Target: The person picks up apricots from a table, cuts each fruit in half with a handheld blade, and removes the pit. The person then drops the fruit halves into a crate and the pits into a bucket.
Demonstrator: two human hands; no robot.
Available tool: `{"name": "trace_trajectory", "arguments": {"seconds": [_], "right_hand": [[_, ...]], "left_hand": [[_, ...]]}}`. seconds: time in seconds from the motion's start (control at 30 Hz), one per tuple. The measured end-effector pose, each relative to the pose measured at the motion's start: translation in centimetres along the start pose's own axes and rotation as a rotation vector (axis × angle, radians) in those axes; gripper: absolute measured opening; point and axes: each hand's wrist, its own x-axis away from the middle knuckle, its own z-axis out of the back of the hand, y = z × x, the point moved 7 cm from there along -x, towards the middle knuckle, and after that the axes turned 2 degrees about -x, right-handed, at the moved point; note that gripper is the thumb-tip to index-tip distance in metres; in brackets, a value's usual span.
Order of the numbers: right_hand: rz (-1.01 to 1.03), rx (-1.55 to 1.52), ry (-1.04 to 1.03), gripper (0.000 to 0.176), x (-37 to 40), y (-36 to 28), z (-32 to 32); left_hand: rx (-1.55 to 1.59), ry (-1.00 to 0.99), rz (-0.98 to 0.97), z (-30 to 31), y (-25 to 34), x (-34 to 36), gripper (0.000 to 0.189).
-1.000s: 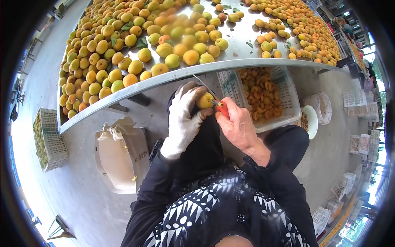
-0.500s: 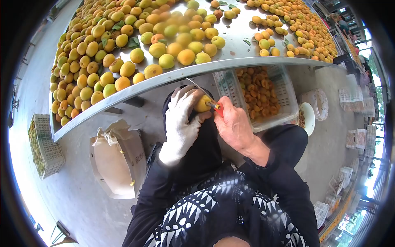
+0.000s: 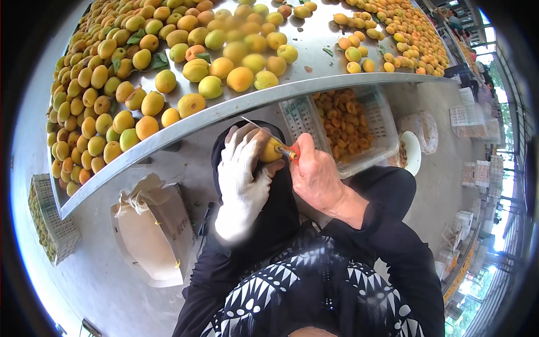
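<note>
My left hand (image 3: 242,171), in a white knitted glove, is closed around a yellow apricot (image 3: 272,150) above my lap. Bare and close beside it, my right hand (image 3: 317,178) grips the red handle of a knife (image 3: 285,150). The narrow metal blade lies across the apricot, and its thin tip sticks out beyond the gloved fingers toward the table edge. How deep the blade sits in the fruit cannot be seen. Just past my right hand, a translucent crate (image 3: 387,121) holds many apricot halves (image 3: 343,124).
Whole apricots (image 3: 152,104) cover much of a metal table (image 3: 252,101), whose raised rim runs ahead of my hands. A white bowl (image 3: 412,154) and a bucket (image 3: 422,132) stand right of the crate. A paper bag (image 3: 149,236) and a fruit crate (image 3: 53,219) stand on the left.
The view has shifted slightly, so the table and crates appear farther left. Both hands keep hold of the apricot and knife, with little change between them.
</note>
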Motion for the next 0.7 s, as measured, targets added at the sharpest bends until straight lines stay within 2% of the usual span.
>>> {"name": "trace_trajectory", "arguments": {"seconds": [0.6, 0.67, 0.7], "right_hand": [[0.006, -0.002, 0.038, 0.017, -0.55, 0.18, -0.35], [-0.015, -0.089, -0.07, 0.019, -0.86, 0.62, -0.32], [-0.006, -0.092, -0.061, 0.019, -0.77, 0.4, 0.47]], "left_hand": [[-0.002, 0.011, 0.015, 0.18, -0.28, 0.0, 0.054], [0.066, 0.043, 0.004, 0.19, -0.36, -0.12, 0.053], [0.041, 0.054, -0.022, 0.32, -0.2, 0.01, 0.053]]}}
